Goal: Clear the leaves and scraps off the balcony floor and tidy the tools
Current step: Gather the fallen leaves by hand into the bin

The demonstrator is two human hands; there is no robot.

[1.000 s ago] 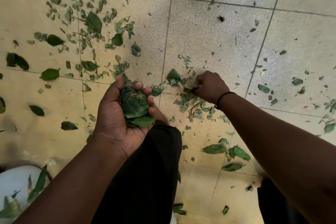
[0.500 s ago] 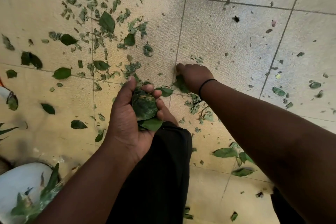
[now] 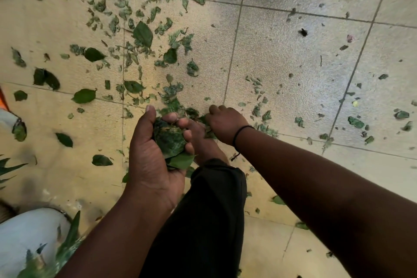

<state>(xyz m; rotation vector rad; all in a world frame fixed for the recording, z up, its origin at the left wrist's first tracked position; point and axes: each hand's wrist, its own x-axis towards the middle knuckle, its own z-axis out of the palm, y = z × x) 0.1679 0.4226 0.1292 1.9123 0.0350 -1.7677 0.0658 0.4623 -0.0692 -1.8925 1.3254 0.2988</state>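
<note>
Across tiled floor (image 3: 282, 56): loose leaves (image 3: 144, 36) scattered thick far left, sparse right. Left hand (image 3: 155, 156) cupped palm-up, grip half-closed round leaf bundle (image 3: 170, 140). Right hand (image 3: 225, 123) beside it, fingers curled on scraps (image 3: 208, 125).

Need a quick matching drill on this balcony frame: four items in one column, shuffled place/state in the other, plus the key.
Items
1. left hand
2. right hand
3. wrist band
4. white pot

Place or state
A. bottom left corner, with long green blades in it
B. palm up, cupped around a wad of gathered leaves
C. thin and black, around the right wrist
D. knuckles up, fingers down among leaf scraps on the tile floor

Pairs: 1-B, 2-D, 3-C, 4-A
</note>
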